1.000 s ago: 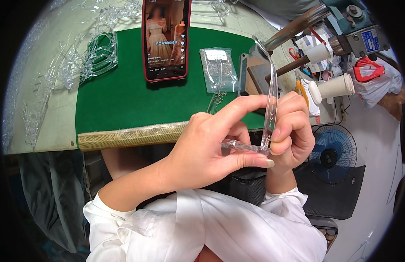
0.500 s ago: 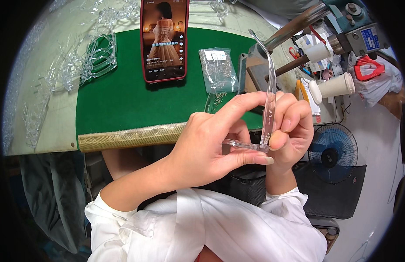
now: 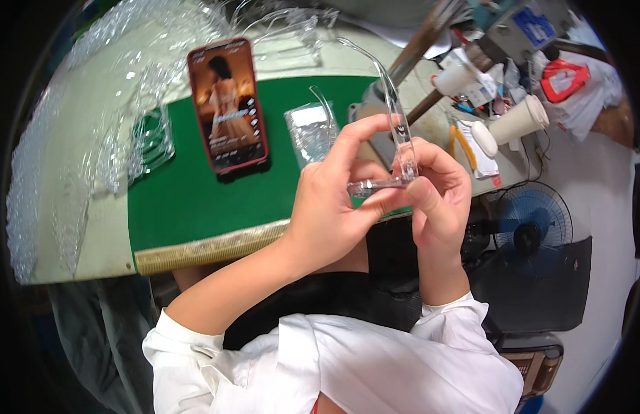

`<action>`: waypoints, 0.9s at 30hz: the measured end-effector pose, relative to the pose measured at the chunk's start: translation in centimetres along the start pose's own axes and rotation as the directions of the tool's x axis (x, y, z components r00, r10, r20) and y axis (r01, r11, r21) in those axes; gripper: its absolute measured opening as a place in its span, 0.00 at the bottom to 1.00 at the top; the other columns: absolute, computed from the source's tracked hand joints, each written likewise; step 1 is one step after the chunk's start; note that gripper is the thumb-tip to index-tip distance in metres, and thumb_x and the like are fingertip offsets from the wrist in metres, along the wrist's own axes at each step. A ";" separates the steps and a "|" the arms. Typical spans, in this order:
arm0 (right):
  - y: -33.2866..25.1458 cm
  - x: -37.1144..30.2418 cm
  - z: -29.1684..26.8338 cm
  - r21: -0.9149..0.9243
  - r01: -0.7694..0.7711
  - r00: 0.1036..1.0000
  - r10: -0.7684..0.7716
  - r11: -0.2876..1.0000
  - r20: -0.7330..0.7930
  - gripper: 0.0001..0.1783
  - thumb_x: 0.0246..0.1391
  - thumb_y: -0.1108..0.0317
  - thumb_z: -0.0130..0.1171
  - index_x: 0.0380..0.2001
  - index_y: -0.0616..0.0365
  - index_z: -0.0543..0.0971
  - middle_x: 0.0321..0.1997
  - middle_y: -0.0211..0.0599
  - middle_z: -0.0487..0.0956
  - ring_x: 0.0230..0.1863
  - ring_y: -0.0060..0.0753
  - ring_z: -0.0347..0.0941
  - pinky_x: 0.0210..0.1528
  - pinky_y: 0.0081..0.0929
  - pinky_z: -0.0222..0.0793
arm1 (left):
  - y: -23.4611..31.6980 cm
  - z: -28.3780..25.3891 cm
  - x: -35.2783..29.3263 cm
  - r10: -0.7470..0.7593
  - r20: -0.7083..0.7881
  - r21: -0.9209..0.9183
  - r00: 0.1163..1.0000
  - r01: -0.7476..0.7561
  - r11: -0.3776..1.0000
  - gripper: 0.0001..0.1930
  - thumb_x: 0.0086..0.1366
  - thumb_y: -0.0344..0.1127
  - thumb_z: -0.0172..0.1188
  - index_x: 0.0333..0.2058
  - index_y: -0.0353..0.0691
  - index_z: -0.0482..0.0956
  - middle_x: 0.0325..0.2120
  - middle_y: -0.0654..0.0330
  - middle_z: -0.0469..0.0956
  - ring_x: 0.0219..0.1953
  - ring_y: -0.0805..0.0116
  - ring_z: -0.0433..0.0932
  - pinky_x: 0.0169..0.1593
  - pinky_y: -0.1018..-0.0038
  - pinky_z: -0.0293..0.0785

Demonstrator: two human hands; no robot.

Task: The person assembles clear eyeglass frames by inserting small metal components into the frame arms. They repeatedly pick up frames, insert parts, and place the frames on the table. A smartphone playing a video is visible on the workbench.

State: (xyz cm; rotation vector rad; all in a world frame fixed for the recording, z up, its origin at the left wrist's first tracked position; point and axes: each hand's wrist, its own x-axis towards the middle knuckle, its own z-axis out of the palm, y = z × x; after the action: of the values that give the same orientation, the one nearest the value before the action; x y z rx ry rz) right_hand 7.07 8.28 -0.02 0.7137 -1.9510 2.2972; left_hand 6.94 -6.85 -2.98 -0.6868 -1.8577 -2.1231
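Observation:
A clear plastic eyeglass frame [image 3: 391,96] is held up between my two hands over the near edge of the green mat [image 3: 189,207]. My left hand [image 3: 327,196] pinches its front near the corner, the forefinger reaching up against the raised temple arm. On the other side my right hand [image 3: 440,193] is closed at the same corner, its thumb pressed there and its fingers curled behind the temple. Whether a tiny part sits between those fingertips is hidden. Beyond the hands lies a small clear plastic bag [image 3: 307,131] with a white label.
A red-cased phone [image 3: 230,103] stands on the mat, its screen lit. Several clear eyeglass frames [image 3: 153,141] are heaped to the left. At the back right are a metal bench machine [image 3: 520,41] and a white cup [image 3: 518,123]. A blue fan [image 3: 530,224] stands below.
The view has tilted, and the table things appear turned and lower. Both hands appear higher with the eyeglass frame. My right thumb now lies straighter against its corner.

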 end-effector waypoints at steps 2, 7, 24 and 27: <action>-0.5 0.8 -1.2 -0.011 0.030 0.998 -0.030 0.999 -0.052 0.12 0.52 0.68 0.64 0.35 0.65 0.78 0.33 0.29 0.76 0.32 0.15 0.69 0.37 0.13 0.63 | -0.5 1.1 1.1 -0.008 0.022 -0.044 1.000 0.009 0.999 0.22 0.57 0.25 0.62 0.50 0.37 0.67 0.25 0.56 0.80 0.32 0.67 0.82 0.37 0.77 0.75; -2.0 3.5 -4.4 -0.056 0.054 0.991 -0.060 0.997 -0.118 0.10 0.52 0.68 0.64 0.35 0.63 0.79 0.29 0.28 0.78 0.29 0.15 0.72 0.34 0.16 0.68 | -2.0 3.6 3.4 0.033 0.070 -0.140 0.997 -0.023 0.990 0.09 0.63 0.22 0.53 0.42 0.33 0.72 0.32 0.55 0.80 0.34 0.67 0.82 0.37 0.75 0.78; -4.7 8.5 -9.5 -0.659 0.309 0.628 -0.668 0.686 -0.400 0.09 0.55 0.66 0.54 0.36 0.60 0.73 0.38 0.31 0.73 0.40 0.23 0.67 0.42 0.20 0.62 | -3.2 5.4 7.7 0.024 -0.005 -0.002 1.000 -0.024 1.000 0.03 0.65 0.22 0.52 0.36 0.29 0.69 0.28 0.56 0.80 0.30 0.73 0.78 0.37 0.78 0.74; -15.3 9.7 -11.4 -0.192 0.665 0.701 -0.692 0.722 -0.174 0.20 0.59 0.61 0.47 0.49 0.64 0.70 0.50 0.46 0.71 0.52 0.42 0.66 0.51 0.32 0.64 | -2.8 6.1 7.9 0.020 0.021 -0.015 1.000 -0.020 1.000 0.02 0.65 0.22 0.52 0.36 0.30 0.69 0.28 0.56 0.80 0.30 0.72 0.79 0.36 0.78 0.74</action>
State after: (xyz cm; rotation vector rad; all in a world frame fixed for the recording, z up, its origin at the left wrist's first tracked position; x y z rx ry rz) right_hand -0.21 19.73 16.55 0.9085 -1.3649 1.6979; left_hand -0.03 0.59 -0.96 -0.7308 -1.8403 -2.1267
